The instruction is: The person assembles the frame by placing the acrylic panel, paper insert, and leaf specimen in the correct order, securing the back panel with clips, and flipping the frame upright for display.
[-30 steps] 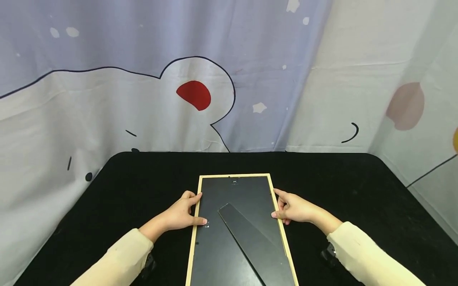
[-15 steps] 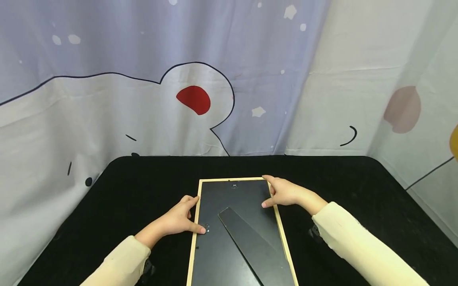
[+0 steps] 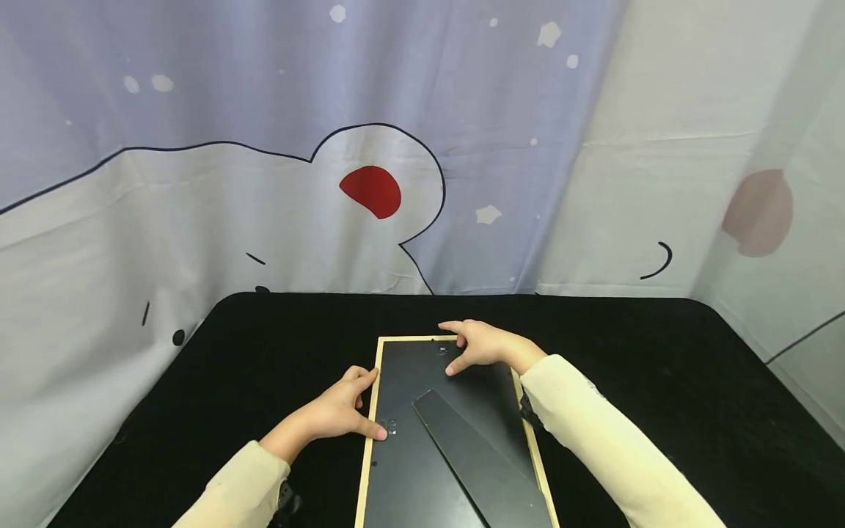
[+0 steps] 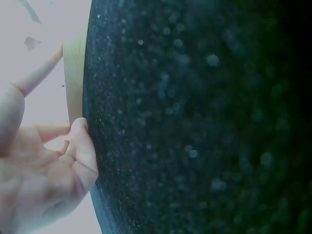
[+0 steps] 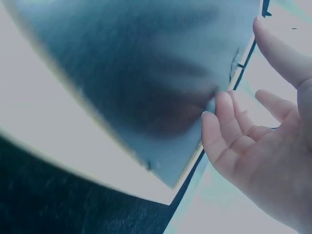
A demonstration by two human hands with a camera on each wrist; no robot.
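A picture frame (image 3: 403, 477) with a light wooden border and dark backing lies back side up, its near end cut off by the view. A long dark stand leg (image 3: 475, 455) runs diagonally across the backing. My left hand (image 3: 339, 411) holds the left border, thumb over the backing and fingers at the outer edge; in the left wrist view, fingers bend against the wooden side (image 4: 74, 73). My right hand (image 3: 485, 345) hovers over the far right corner, its fingers extended. In the right wrist view, its loosely bent fingertips (image 5: 209, 124) are by the border; contact is unclear.
The frame lies on a black-covered table (image 3: 627, 367). Behind stands a lavender and white patterned curtain (image 3: 495, 147). A small hanger (image 3: 443, 351) sits near the backing's far edge, and a small shiny clip (image 3: 392, 427) is beside my left thumb.
My right hand has left the right border and moved up and leftward across the far corner toward the top edge. My left hand stays at the left border. The view has shifted slightly.
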